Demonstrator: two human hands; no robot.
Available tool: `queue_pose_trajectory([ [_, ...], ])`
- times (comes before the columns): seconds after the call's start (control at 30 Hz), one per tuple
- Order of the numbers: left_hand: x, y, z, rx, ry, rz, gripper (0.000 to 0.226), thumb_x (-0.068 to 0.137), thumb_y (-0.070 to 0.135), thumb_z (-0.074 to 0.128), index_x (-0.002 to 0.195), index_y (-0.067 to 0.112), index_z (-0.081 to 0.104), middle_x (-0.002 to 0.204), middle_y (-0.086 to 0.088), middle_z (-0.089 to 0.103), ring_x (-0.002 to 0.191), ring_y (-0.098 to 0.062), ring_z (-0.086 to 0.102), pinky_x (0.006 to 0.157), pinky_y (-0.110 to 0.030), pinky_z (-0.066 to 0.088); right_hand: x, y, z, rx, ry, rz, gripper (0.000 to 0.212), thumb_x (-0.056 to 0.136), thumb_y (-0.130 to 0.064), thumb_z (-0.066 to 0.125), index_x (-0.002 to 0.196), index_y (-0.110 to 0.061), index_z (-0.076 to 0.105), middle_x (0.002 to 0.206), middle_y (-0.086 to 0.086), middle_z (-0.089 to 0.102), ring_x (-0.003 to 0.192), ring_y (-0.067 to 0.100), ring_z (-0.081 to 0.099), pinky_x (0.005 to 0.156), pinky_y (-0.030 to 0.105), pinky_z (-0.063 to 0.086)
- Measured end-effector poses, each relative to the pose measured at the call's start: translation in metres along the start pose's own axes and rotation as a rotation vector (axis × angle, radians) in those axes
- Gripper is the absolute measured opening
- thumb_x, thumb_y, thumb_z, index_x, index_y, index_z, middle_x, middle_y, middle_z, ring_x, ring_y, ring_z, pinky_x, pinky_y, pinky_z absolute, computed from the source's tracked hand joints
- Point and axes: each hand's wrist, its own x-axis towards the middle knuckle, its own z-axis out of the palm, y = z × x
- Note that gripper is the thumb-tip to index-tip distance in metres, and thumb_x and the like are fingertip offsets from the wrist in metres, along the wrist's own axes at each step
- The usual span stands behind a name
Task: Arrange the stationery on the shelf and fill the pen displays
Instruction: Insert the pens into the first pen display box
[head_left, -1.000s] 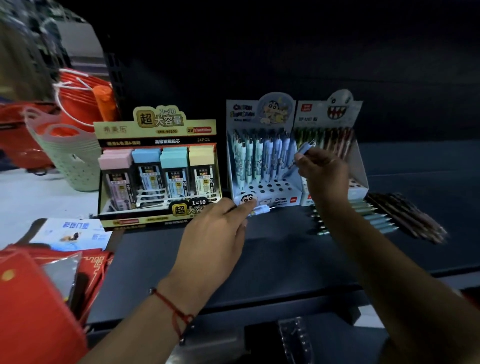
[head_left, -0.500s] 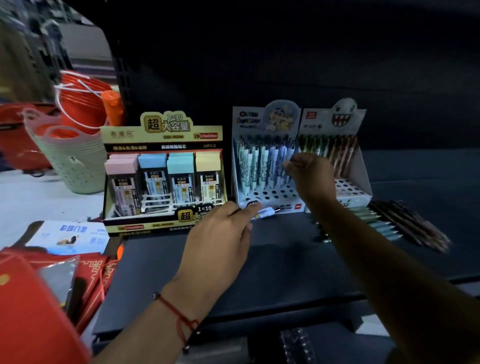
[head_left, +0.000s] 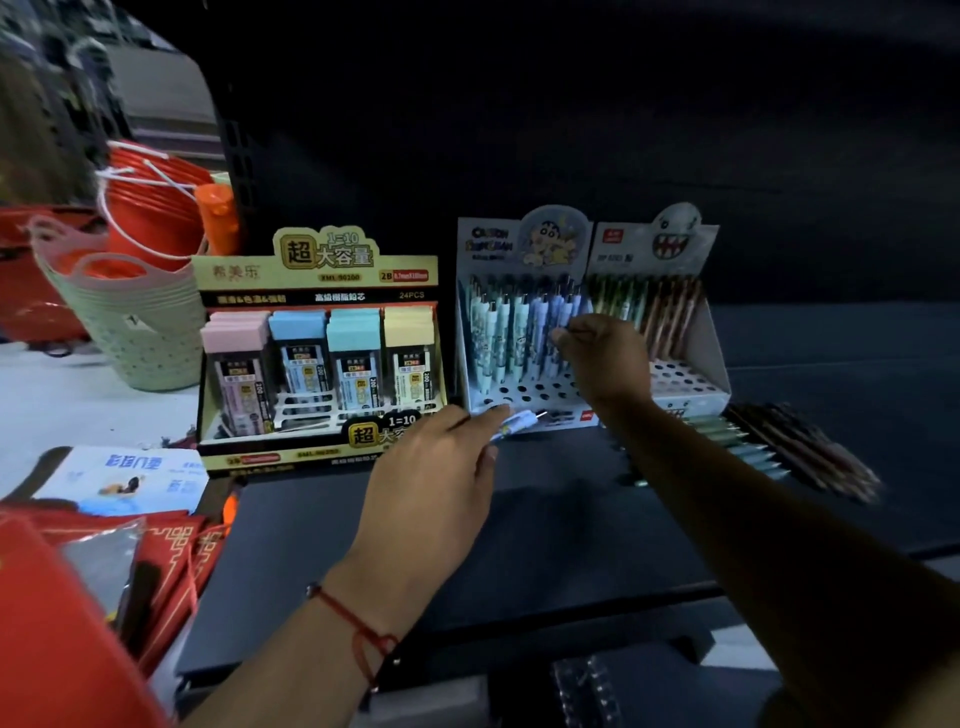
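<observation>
Pens fill the back rows of the blue cartoon display box (head_left: 522, 332), which stands on the dark shelf (head_left: 519, 540) with its front holes bare. The right hand (head_left: 605, 358) reaches into this box, its fingers curled and pinching the top of one of the upright blue pens (head_left: 551, 325) near the middle of the rack. The left hand (head_left: 441, 467) hovers low in front of the same box, thumb and fingers gripping a light blue pen (head_left: 519, 420) that lies nearly level, its metal tip pointing right, just before the box's front edge. A red string bracelet (head_left: 358, 623) circles the left wrist.

Just beside the blue box on the right stands a white display box with a toothy ghost face (head_left: 675, 312), holding green and brown pens along its back and bare holes in front. On the shelf to its right lie loose pens (head_left: 769, 447), pale green ones nearer and dark brown ones further out, all slanting. To the left of the blue box stands a gold and black box of pencil lead cases (head_left: 322, 364) with pink, blue, teal and yellow caps.

Beyond the shelf end at left are stacked pale green baskets (head_left: 140, 332), red buckets (head_left: 150, 208), and red packets (head_left: 171, 556) lower down.
</observation>
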Motion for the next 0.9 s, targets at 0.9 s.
queue_pose_trajectory([
  [0.9,-0.003,0.014,0.004,-0.016,-0.005,0.009,0.036,0.094,0.033,0.055,0.129,0.028,0.06,0.092,0.01,0.066,0.078,-0.012,0.061,0.061,-0.028,0.051,-0.107,-0.034,-0.032,0.888,-0.565,0.555,0.01,0.091,-0.025,0.069,0.093,-0.015,0.07,0.087,0.002,0.073,0.078,0.011,0.068,0.07,0.024,0.052],
])
